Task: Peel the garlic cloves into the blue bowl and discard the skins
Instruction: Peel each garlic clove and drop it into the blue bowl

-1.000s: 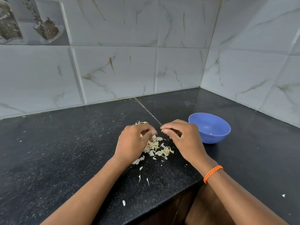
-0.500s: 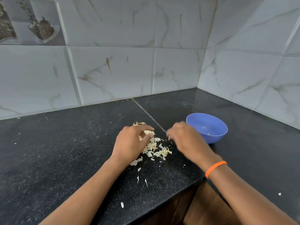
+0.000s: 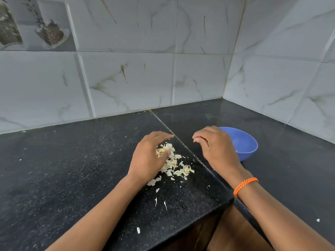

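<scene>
Garlic skins point(image 3: 172, 163) under left hand point(image 3: 147, 160), perhaps touching

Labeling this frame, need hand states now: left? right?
Left hand: open, fingers spread over the garlic skin pile, holding nothing visible.
Right hand: fingers curled by the blue bowl; cannot tell if it holds anything.

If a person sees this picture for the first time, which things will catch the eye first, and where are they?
First, the pile of pale, papery garlic skins at the middle of the speckled black stone counter, half under the left hand. Then the round blue plastic bowl to its right, partly behind the right hand, whose wrist wears an orange braided band.
</scene>
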Demonstrator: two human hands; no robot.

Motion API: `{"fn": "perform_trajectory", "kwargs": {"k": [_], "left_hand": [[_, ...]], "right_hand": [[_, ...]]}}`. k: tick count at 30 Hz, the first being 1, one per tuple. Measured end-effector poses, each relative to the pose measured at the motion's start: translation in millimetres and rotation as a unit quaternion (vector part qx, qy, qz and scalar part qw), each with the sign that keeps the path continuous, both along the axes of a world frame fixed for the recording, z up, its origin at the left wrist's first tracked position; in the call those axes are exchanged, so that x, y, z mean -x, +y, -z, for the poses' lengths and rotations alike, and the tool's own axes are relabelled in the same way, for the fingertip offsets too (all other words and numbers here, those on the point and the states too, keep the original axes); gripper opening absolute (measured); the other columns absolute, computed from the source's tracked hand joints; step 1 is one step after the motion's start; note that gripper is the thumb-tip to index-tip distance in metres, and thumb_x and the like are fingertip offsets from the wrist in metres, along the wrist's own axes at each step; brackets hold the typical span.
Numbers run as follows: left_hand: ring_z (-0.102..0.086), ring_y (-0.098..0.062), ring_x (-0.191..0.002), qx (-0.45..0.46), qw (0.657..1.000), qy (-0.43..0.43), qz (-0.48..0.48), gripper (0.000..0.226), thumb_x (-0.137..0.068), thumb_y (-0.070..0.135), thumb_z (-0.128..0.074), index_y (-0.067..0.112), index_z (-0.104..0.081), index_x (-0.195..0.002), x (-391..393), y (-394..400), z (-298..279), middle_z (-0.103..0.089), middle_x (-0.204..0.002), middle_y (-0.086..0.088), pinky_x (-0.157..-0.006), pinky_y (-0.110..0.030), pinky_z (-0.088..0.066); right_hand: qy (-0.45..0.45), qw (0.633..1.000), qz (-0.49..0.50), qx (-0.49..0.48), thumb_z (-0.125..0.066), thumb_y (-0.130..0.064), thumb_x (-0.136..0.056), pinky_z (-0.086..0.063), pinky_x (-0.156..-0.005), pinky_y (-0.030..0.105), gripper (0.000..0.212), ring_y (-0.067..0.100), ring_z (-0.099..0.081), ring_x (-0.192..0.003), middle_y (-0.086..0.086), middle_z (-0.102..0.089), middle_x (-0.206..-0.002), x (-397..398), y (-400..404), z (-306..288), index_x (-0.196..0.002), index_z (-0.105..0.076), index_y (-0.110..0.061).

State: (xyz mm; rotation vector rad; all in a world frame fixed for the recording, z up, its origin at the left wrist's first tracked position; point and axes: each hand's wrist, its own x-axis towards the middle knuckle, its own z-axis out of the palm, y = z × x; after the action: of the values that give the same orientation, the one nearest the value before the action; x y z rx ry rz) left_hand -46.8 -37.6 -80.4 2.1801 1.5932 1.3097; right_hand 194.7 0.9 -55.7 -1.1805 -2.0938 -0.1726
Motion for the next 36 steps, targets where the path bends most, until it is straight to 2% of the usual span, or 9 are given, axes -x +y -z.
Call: {"fn": "perform_trajectory", "kwargs": {"k": [3, 4, 6, 9, 13, 17, 24, 29, 36], "left_hand": [[-0.058, -0.003, -0.125, -0.001, 1.0, -0.022, -0.011, 0.029, -0.1, 0.024, -0.075, 0.036, -0.076, -0.127, -3, -2, 3, -0.073, -0.12, 0.024, -0.106, -0.025, -0.045], [-0.059, -0.002, -0.121, 0.001, 1.0, -0.028, -0.006, 0.024, -0.1, 0.024, -0.075, 0.036, -0.078, -0.121, -5, -2, 4, -0.074, -0.111, 0.026, -0.105, -0.026, -0.046], [-0.059, -0.002, -0.117, -0.007, 1.0, -0.03, -0.005, 0.018, -0.099, 0.027, -0.077, 0.038, -0.081, -0.112, -6, -2, 7, -0.074, -0.103, 0.027, -0.103, -0.028, -0.046], [-0.059, -0.001, -0.115, 0.004, 0.999, -0.04, 0.018, 0.014, -0.095, 0.037, -0.082, 0.041, -0.081, -0.108, -10, -2, 7, -0.075, -0.1, 0.027, -0.102, -0.028, -0.047], [-0.059, -0.002, -0.111, 0.02, 0.999, -0.013, 0.043, 0.02, -0.085, 0.052, -0.087, 0.047, -0.078, -0.102, -17, -4, 9, -0.074, -0.097, 0.029, -0.095, -0.029, -0.048], [-0.06, -0.006, -0.1, 0.011, 0.999, -0.02, 0.026, 0.01, -0.087, 0.043, -0.087, 0.041, -0.077, -0.089, -19, -5, 10, -0.073, -0.089, 0.027, -0.086, -0.037, -0.051], [-0.063, -0.006, -0.092, -0.01, 0.999, -0.028, 0.019, 0.01, -0.09, 0.045, -0.084, 0.04, -0.076, -0.092, -20, -7, 11, -0.072, -0.091, 0.026, -0.082, -0.038, -0.054], [-0.07, -0.007, -0.089, -0.007, 0.998, -0.054, 0.036, 0.014, -0.094, 0.054, -0.077, 0.04, -0.078, -0.098, -21, -10, 10, -0.074, -0.094, 0.026, -0.079, -0.039, -0.058], [-0.076, -0.004, -0.088, 0.021, 0.993, -0.113, 0.034, 0.004, -0.096, 0.032, -0.082, 0.034, -0.085, -0.094, -22, -12, 7, -0.079, -0.089, 0.026, -0.084, -0.041, -0.06]], "right_hand": [[-0.077, 0.992, -0.048, 0.09, -0.068, -0.002, -0.097, -0.056, -0.081, 0.045, 0.022, 0.021, -0.064, -0.092, -0.001, -0.073, -0.096, 16, -19, 26, -0.1, -0.081, -0.02], [-0.055, 0.991, -0.059, 0.108, -0.069, -0.005, -0.099, -0.057, -0.082, 0.042, 0.02, 0.017, -0.066, -0.091, -0.005, -0.074, -0.096, 15, -21, 30, -0.1, -0.081, -0.021], [0.073, 0.987, -0.059, 0.131, -0.073, -0.01, -0.099, -0.057, -0.078, 0.029, 0.018, 0.008, -0.071, -0.083, -0.012, -0.077, -0.091, 8, -15, 24, -0.094, -0.083, -0.024], [0.231, 0.951, -0.089, 0.184, -0.074, -0.005, -0.098, -0.057, -0.069, 0.017, 0.017, 0.009, -0.075, -0.072, -0.009, -0.081, -0.089, 5, -24, 18, -0.097, -0.084, -0.019], [0.277, 0.931, -0.125, 0.201, -0.072, -0.001, -0.098, -0.06, -0.067, 0.023, 0.022, 0.013, -0.077, -0.078, -0.012, -0.082, -0.097, 9, -36, 28, -0.106, -0.085, -0.016], [0.335, 0.91, -0.134, 0.206, -0.078, -0.003, -0.095, -0.056, -0.063, 0.022, 0.019, 0.018, -0.077, -0.077, -0.005, -0.083, -0.094, 11, -32, 29, -0.106, -0.085, -0.017], [0.356, 0.903, -0.133, 0.202, -0.082, -0.008, -0.092, -0.06, -0.075, 0.025, 0.017, 0.015, -0.078, -0.083, -0.005, -0.082, -0.092, 16, -32, 31, -0.105, -0.08, -0.019], [0.308, 0.931, -0.116, 0.159, -0.08, -0.011, -0.095, -0.056, -0.073, 0.018, 0.012, 0.014, -0.077, -0.088, -0.012, -0.08, -0.092, 17, -36, 32, -0.101, -0.083, -0.021], [0.242, 0.96, -0.102, 0.095, -0.079, -0.011, -0.095, -0.05, -0.066, 0.016, 0.012, 0.016, -0.07, -0.086, -0.013, -0.069, -0.099, 21, -34, 34, -0.097, -0.077, -0.022]]}}
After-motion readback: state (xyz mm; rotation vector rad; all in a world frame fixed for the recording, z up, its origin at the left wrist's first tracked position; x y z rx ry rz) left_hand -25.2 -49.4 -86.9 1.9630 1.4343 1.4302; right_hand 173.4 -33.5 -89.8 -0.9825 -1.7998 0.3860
